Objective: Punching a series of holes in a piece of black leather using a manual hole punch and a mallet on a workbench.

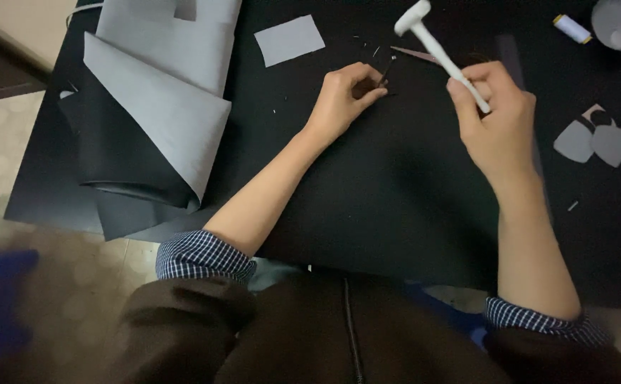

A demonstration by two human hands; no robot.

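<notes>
Punch tool [386, 70], a thin dark rod, stands nearly upright on the black table [395, 185], pinched in the left hand [342, 99]. The right hand [499, 117] grips a white mallet [438, 48], its head raised just right of the punch's top.

Black table [395, 213], perhaps speckled beige floor [76, 270]
</notes>
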